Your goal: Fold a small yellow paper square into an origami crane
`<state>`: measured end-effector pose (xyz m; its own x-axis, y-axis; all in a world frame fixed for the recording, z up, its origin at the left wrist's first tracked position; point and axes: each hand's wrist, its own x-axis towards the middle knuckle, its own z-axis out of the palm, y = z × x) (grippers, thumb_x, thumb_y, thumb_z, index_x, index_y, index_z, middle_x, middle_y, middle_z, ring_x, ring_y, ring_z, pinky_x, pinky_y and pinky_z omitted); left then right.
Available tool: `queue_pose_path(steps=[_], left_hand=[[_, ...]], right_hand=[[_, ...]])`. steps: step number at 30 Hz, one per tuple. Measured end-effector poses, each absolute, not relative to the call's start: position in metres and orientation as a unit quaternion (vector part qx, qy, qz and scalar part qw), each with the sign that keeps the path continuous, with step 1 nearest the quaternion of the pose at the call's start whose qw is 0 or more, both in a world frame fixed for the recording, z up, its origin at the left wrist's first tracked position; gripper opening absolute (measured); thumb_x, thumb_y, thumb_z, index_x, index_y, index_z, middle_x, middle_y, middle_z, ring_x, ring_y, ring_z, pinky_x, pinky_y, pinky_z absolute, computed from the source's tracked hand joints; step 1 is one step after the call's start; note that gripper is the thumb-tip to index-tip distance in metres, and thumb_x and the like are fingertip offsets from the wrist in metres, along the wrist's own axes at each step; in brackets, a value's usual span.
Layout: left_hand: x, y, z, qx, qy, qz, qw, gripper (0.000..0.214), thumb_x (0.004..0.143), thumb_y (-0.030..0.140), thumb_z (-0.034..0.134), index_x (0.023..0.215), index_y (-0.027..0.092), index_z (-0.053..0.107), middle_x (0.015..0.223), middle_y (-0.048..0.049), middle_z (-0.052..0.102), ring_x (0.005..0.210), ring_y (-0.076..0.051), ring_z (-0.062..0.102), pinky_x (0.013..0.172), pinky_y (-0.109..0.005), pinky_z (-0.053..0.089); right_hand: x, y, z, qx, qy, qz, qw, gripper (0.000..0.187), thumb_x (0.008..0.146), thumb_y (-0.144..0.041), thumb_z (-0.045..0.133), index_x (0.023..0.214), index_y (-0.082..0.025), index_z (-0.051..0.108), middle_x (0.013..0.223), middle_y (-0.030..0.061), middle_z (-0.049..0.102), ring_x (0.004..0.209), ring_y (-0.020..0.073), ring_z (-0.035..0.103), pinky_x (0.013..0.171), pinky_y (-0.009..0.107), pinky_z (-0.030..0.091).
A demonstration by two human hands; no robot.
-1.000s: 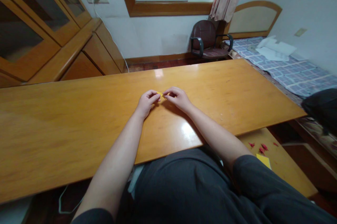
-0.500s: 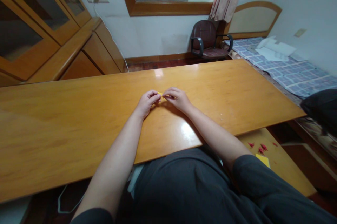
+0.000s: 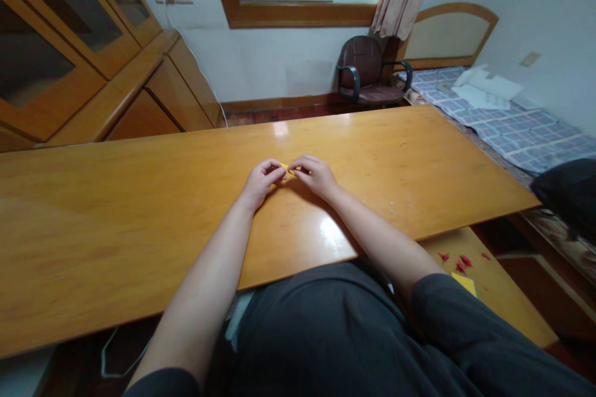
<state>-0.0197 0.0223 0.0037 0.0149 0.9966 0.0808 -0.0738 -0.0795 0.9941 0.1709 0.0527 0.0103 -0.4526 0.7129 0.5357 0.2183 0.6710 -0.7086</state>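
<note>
Both my hands meet at the middle of a long wooden table (image 3: 139,210). My left hand (image 3: 259,182) and my right hand (image 3: 316,174) each pinch an end of a small yellow piece of paper (image 3: 286,168) just above the tabletop. Fingers of both hands are curled and pressed on the paper, which is mostly hidden between the fingertips.
A lower wooden surface (image 3: 503,297) at my right carries several small red folded pieces (image 3: 460,260) and a yellow sheet (image 3: 464,282). Beyond the table stand a dark office chair (image 3: 367,71), a bed (image 3: 512,117) and wooden cabinets (image 3: 93,61) on the left.
The hands have stayed in place; the fingers shifted slightly on the yellow paper, pressing it a little closer together.
</note>
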Motion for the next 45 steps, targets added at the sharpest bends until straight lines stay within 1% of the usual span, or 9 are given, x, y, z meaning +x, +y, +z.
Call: queue_pose_path(steps=[4,12,22,26,29,33,39,45], left_hand=[[-0.0192,0.0230,0.0024,0.509,0.459,0.531,0.499,0.033,0.068,0.044,0.081,0.083,0.018,0.068,0.075,-0.0016,0.068,0.068,-0.014,0.063,0.064,-0.024,0.050],[-0.0198,0.0232,0.0029,0.515,0.472,0.521,0.491,0.036,0.068,0.047,0.081,0.081,0.016,0.069,0.072,-0.0026,0.068,0.064,-0.014,0.062,0.063,-0.026,0.049],[-0.0136,0.0195,0.0110,0.514,0.478,0.515,0.492,0.039,0.064,0.046,0.084,0.081,0.015,0.069,0.073,-0.0027,0.070,0.066,-0.015,0.063,0.066,-0.026,0.050],[-0.0142,0.0218,0.0078,0.498,0.482,0.540,0.478,0.035,0.065,0.044,0.082,0.079,0.016,0.066,0.069,-0.0005,0.067,0.063,-0.013,0.062,0.062,-0.025,0.049],[-0.0166,0.0230,0.0054,0.484,0.474,0.550,0.488,0.032,0.067,0.042,0.080,0.077,0.016,0.064,0.067,0.0005,0.065,0.059,-0.012,0.060,0.058,-0.024,0.048],[-0.0180,0.0229,0.0057,0.487,0.467,0.538,0.505,0.031,0.068,0.042,0.079,0.078,0.016,0.064,0.066,0.0000,0.065,0.058,-0.012,0.059,0.056,-0.024,0.048],[-0.0173,0.0240,0.0047,0.510,0.476,0.531,0.480,0.032,0.068,0.043,0.080,0.077,0.016,0.067,0.067,-0.0007,0.066,0.062,-0.013,0.060,0.061,-0.024,0.047],[-0.0155,0.0228,0.0051,0.515,0.469,0.537,0.476,0.035,0.066,0.045,0.083,0.079,0.016,0.068,0.070,-0.0001,0.067,0.066,-0.014,0.062,0.066,-0.025,0.049]], right_hand=[[0.1706,0.0535,0.0092,-0.284,-0.800,0.288,0.443,0.014,0.090,-0.021,0.059,0.093,-0.019,0.073,0.091,0.0061,0.068,0.082,0.0164,0.059,0.079,0.029,0.047],[0.1705,0.0544,0.0097,-0.297,-0.802,0.280,0.436,0.015,0.093,-0.029,0.062,0.093,-0.019,0.072,0.092,0.0061,0.069,0.084,0.0165,0.060,0.079,0.028,0.046],[0.1708,0.0572,0.0074,-0.315,-0.789,0.251,0.464,0.014,0.092,-0.027,0.062,0.087,-0.017,0.070,0.085,0.0038,0.068,0.076,0.0140,0.058,0.073,0.026,0.046],[0.1715,0.0573,0.0069,-0.296,-0.796,0.236,0.472,0.011,0.091,-0.023,0.060,0.092,-0.017,0.069,0.087,0.0038,0.067,0.075,0.0134,0.057,0.072,0.025,0.046],[0.1722,0.0575,0.0071,-0.287,-0.802,0.230,0.470,0.011,0.090,-0.018,0.060,0.095,-0.017,0.069,0.089,0.0038,0.066,0.073,0.0127,0.056,0.070,0.025,0.046],[0.1732,0.0574,0.0074,-0.279,-0.815,0.229,0.454,0.011,0.090,-0.020,0.062,0.096,-0.018,0.071,0.090,0.0035,0.065,0.068,0.0112,0.054,0.067,0.024,0.045],[0.1739,0.0589,0.0032,-0.234,-0.836,0.215,0.447,0.014,0.093,-0.024,0.060,0.095,-0.019,0.073,0.091,0.0053,0.066,0.079,0.0135,0.060,0.073,0.025,0.047],[0.1727,0.0566,0.0060,-0.271,-0.811,0.240,0.460,0.013,0.093,-0.027,0.063,0.091,-0.018,0.072,0.086,0.0043,0.067,0.076,0.0135,0.059,0.072,0.025,0.047]])
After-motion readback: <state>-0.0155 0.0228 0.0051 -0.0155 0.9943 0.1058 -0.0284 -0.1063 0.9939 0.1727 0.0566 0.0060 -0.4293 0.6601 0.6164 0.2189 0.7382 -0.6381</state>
